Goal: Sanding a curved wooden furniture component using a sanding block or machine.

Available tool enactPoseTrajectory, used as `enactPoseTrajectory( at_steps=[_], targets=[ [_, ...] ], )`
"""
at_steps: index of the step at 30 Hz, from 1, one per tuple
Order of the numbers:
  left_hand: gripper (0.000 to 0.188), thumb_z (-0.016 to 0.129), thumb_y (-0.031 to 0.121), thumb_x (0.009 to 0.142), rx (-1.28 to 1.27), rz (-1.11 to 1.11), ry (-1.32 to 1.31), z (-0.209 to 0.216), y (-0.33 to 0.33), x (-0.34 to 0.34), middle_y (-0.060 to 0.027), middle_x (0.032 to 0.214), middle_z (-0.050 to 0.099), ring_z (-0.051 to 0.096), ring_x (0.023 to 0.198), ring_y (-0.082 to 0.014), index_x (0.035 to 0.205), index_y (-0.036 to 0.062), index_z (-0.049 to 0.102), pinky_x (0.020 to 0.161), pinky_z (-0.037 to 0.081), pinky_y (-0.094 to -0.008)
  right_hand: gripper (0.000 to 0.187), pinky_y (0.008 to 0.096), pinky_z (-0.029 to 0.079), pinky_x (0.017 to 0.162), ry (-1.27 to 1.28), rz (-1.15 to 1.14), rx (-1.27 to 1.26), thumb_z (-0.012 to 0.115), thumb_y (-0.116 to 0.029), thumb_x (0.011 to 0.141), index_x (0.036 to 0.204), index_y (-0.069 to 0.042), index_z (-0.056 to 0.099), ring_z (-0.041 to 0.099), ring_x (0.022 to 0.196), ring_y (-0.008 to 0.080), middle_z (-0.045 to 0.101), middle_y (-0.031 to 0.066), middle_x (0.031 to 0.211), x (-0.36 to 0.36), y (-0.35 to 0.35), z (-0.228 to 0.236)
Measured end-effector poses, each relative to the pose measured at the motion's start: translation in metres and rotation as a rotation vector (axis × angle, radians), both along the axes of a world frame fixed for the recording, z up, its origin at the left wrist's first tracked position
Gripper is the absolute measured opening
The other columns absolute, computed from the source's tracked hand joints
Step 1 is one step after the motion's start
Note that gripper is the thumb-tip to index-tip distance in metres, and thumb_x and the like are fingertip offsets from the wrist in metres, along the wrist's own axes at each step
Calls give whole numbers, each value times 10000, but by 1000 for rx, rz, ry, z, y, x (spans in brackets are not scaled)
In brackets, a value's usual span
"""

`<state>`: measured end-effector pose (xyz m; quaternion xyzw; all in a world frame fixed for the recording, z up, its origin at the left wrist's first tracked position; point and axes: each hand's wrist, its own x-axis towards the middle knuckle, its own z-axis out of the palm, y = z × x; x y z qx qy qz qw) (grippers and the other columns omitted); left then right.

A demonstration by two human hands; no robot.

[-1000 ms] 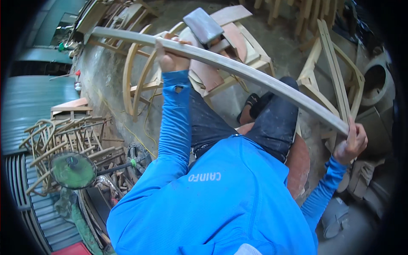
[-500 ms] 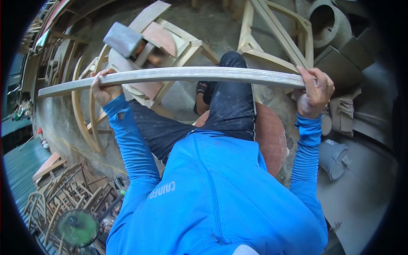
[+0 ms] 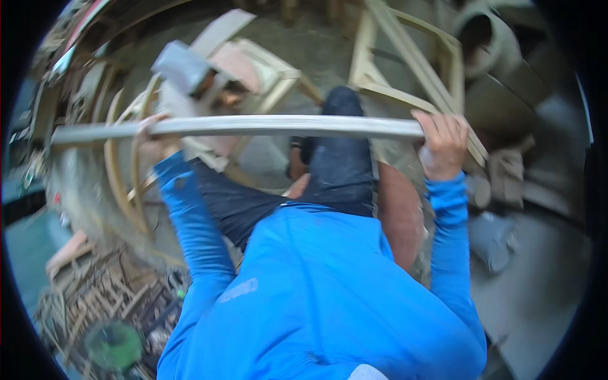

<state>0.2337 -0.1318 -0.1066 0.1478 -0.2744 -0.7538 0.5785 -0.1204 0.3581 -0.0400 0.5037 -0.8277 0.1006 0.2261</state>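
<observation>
A long, pale grey-white wooden strip (image 3: 285, 126) lies level across the view, above my legs. My left hand (image 3: 156, 139) is closed around it, a little in from its left end; motion blurs the fingers. At the strip's right end, my right hand (image 3: 443, 144) has its fingers curled over the top. Both arms, in blue sleeves, reach forward from my body. Behind the strip, on a low wooden stand, a grey block (image 3: 179, 66) rests among flat boards.
I sit on a round reddish-brown seat (image 3: 403, 215). Curved wooden pieces (image 3: 111, 161) stand at left, a pale wooden frame (image 3: 405, 60) at far right. A grey bucket (image 3: 493, 240) is at right. Wood offcuts (image 3: 95, 285) and a green fan (image 3: 114, 345) lie lower left.
The strip has shifted left and a little nearer to me, now looking straighter. My right hand has moved left and slightly down with it; the left hand has stayed close to its place.
</observation>
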Motion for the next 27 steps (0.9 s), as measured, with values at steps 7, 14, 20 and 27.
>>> enactPoseTrajectory(
  at_steps=[7, 14, 20, 27],
  targets=[
    [439, 786, 126, 851, 92, 64, -701, 11, 95, -86, -166, 911, 648, 712, 713, -333, 1165, -10, 511, 689, 629, -488, 622, 410, 431, 628, -407, 343, 149, 757, -110, 666, 1279, -135, 652, 605, 732, 292, 579, 92, 809, 48, 19, -59],
    [942, 821, 217, 801, -411, 266, -1055, -12, 43, -108, -231, 1378, 521, 560, 1285, -390, 1540, -55, 304, 1109, 461, -489, 413, 406, 480, 618, -527, 270, 63, 840, -215, 698, 1074, -135, 688, 656, 693, 293, 659, 79, 802, 62, 86, -67],
    [847, 567, 494, 946, -601, 179, -2163, -31, 9, -130, -248, 1650, 278, 200, 1547, -442, 1648, 158, 235, 1230, 136, -650, 521, 408, 503, 634, -650, 223, 195, 923, -280, 631, 1072, -135, 686, 687, 720, 303, 689, 87, 824, 54, 108, -59],
    [732, 472, 427, 1004, -596, 186, -2230, -26, -37, -164, -215, 1684, 243, 66, 1590, -425, 1651, 175, 239, 1231, -10, -679, 624, 425, 563, 721, -783, 240, 287, 930, -310, 645, 1171, -89, 678, 715, 816, 345, 720, 141, 932, 40, 53, -58]
  ],
)
